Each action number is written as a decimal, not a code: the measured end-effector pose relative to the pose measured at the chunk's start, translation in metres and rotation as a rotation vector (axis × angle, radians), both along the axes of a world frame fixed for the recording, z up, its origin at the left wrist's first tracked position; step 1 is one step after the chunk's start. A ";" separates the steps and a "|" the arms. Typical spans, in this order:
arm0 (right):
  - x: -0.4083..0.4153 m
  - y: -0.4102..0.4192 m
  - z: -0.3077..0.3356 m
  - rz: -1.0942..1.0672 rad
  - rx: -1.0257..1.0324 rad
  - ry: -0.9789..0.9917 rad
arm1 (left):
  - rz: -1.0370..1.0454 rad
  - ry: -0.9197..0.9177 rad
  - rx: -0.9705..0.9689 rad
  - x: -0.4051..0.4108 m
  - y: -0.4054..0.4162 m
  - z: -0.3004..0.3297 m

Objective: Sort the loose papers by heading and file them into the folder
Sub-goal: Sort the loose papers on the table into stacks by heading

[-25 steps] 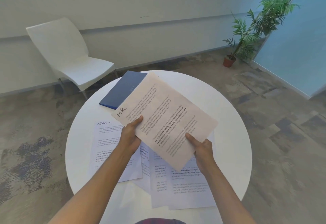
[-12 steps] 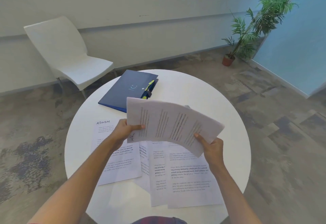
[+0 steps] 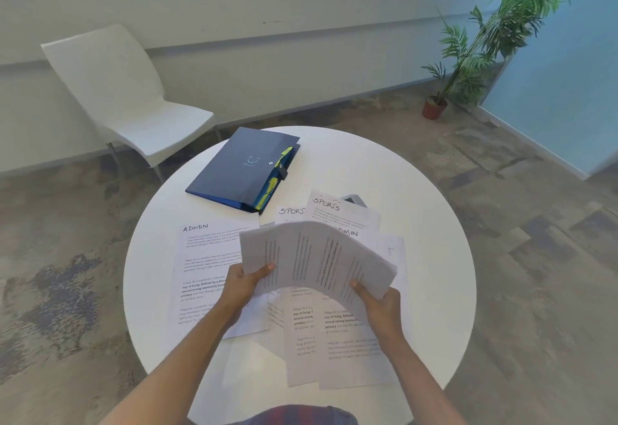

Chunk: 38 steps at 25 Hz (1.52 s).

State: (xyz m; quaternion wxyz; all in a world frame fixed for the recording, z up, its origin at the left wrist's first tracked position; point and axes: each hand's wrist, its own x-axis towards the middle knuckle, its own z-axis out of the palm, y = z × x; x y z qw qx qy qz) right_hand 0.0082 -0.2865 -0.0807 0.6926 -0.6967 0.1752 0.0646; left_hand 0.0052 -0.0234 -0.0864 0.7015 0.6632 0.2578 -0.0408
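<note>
I hold one printed sheet [image 3: 317,257] bowed upward over the round white table [image 3: 428,257]. My left hand [image 3: 242,286] pinches its left corner and my right hand [image 3: 379,306] pinches its right edge. Under it lie several loose papers: one headed ADMIN [image 3: 210,264] at the left, two headed SPORTS [image 3: 344,214] behind, another ADMIN partly hidden, and overlapping sheets [image 3: 334,351] near me. A closed dark blue folder [image 3: 244,167] with yellow-green tabs lies at the table's far side.
A grey flat object [image 3: 354,200] peeks out behind the SPORTS sheets. A white chair [image 3: 123,97] stands beyond the table at the left. A potted plant [image 3: 475,50] stands at the far right by a blue wall.
The held sheet, first raised flat with its HR heading showing, has dropped lower and bowed. It now uncovers the folder and the SPORTS sheets behind.
</note>
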 end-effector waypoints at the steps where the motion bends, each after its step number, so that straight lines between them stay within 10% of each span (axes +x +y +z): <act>1: 0.000 0.000 0.000 0.001 -0.012 0.005 | -0.005 -0.002 0.009 0.000 -0.001 0.001; 12: 0.034 -0.024 0.046 -0.038 -0.135 -0.248 | -0.083 -0.101 0.266 0.026 0.011 0.046; 20: 0.074 -0.019 0.094 0.463 -0.558 -0.332 | -0.406 -0.191 0.586 0.058 0.017 0.103; 27: 0.081 -0.002 0.099 0.524 -0.318 -0.239 | -0.468 -0.196 0.655 0.070 0.009 0.138; 32: 0.078 -0.015 0.094 0.358 -0.039 -0.114 | -0.057 -0.154 0.177 0.066 0.015 0.125; 38: 0.074 -0.011 0.082 0.187 0.104 0.001 | -0.205 -0.085 -0.114 0.042 -0.021 0.101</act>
